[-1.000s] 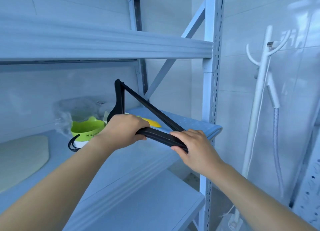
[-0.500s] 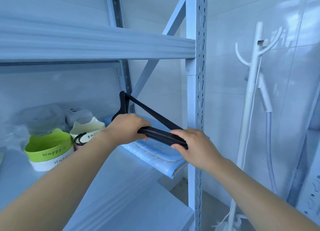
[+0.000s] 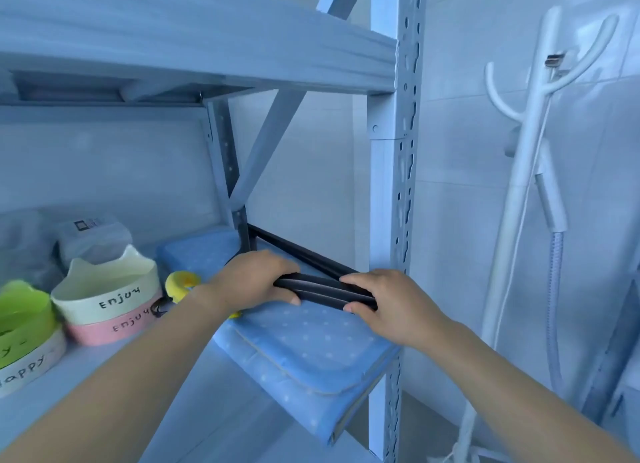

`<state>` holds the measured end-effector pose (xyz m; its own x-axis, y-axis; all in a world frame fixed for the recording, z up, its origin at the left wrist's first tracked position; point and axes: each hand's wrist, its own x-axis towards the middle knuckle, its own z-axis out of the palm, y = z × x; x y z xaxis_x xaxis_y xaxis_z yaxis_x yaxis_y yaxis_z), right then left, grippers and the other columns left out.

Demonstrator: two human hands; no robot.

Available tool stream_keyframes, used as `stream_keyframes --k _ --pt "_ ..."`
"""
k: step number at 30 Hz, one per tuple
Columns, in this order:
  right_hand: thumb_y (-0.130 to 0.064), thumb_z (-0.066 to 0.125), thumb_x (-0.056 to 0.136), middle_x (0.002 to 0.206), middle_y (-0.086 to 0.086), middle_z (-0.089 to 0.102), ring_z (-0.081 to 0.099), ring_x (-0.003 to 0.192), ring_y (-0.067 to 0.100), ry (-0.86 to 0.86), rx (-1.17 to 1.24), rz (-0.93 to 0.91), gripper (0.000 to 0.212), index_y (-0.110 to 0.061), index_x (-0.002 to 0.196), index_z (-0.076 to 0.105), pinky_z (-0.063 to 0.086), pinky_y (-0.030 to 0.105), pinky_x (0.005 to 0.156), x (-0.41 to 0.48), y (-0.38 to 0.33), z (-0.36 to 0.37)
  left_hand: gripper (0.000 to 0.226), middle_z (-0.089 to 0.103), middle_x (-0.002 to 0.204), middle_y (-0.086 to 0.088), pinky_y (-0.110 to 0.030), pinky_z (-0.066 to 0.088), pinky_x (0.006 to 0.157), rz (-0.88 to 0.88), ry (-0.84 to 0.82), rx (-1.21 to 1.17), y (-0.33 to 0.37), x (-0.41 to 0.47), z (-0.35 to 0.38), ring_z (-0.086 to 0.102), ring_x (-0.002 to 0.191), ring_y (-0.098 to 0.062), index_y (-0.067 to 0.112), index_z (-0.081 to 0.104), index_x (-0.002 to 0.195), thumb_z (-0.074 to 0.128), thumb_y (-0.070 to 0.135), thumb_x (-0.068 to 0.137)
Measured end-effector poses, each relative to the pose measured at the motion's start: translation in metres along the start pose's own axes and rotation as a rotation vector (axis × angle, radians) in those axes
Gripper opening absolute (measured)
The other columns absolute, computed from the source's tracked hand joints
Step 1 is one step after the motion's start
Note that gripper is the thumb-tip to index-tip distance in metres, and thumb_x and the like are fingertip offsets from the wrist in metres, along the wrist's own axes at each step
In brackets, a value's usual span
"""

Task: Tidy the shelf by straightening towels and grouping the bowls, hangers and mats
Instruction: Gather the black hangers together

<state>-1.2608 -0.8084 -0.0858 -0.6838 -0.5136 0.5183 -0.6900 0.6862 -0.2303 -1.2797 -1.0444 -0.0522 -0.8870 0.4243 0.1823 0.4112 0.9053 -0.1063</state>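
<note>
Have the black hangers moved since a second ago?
Yes. The black hangers have come down and inward, toward the shelf's rear upright, and now sit low over the blue dotted cloth.

Black hangers point(image 3: 325, 289) bundled low over folded blue dotted towel point(image 3: 311, 355); four bowls in two stacks.
Hangers near-flat, gripped by left hand point(image 3: 256, 282) and right hand point(image 3: 391, 306); contact with towel unclear. Cream "Enjoy" bowl point(image 3: 104, 289) sits on pink bowl point(image 3: 114, 329); green bowl point(image 3: 20, 320) on white "Happy" bowl point(image 3: 31, 365), further left.
</note>
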Motion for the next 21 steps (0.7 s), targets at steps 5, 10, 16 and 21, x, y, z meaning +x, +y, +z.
stream_keyframes --k 5,10,16,21 --pt "-0.035 0.059 0.087 0.087 -0.001 0.067 0.059 0.081 0.019 -0.004 0.01 -0.023 0.027 -0.023 0.111 0.06 0.049 0.033 0.072 0.002 0.008 0.003 0.036 0.058 0.076 0.004 -0.03 0.038 0.062 -0.036 0.031 -0.001 0.003 0.004 0.006 0.052 0.074 -0.013 0.022 0.054 0.082 0.06 0.058 0.079" --pt "-0.034 0.057 0.086 0.08 -0.003 0.063 0.057 0.074 0.019 -0.031 0.001 -0.052 0.02 -0.023 0.102 0.059 0.045 0.029 0.065 0.001 0.012 0.0 0.037 0.058 0.078 0.004 -0.031 0.042 0.063 -0.101 0.014 0.048 0.013 -0.001 0.005 0.053 0.076 -0.014 0.023 0.053 0.084 0.056 0.06 0.081" --pt "-0.033 0.057 0.089 0.114 -0.004 0.061 0.054 0.105 0.017 -0.046 0.06 -0.107 0.036 -0.019 0.122 0.056 0.046 0.032 0.088 -0.002 0.012 -0.012 0.064 0.055 0.108 0.019 -0.025 0.044 0.079 -0.165 0.151 -0.096 0.041 -0.02 0.004 0.049 0.103 -0.004 0.034 0.053 0.117 0.044 0.075 0.069" --pt "-0.028 0.057 0.089 0.12 -0.006 0.058 0.052 0.111 0.016 -0.035 0.12 -0.209 0.037 -0.017 0.124 0.057 0.043 0.026 0.091 -0.007 0.005 -0.019 0.072 0.052 0.125 0.013 -0.022 0.043 0.081 -0.242 0.319 -0.058 0.074 -0.053 0.0 0.05 0.113 -0.009 0.029 0.057 0.12 0.032 0.075 0.07"
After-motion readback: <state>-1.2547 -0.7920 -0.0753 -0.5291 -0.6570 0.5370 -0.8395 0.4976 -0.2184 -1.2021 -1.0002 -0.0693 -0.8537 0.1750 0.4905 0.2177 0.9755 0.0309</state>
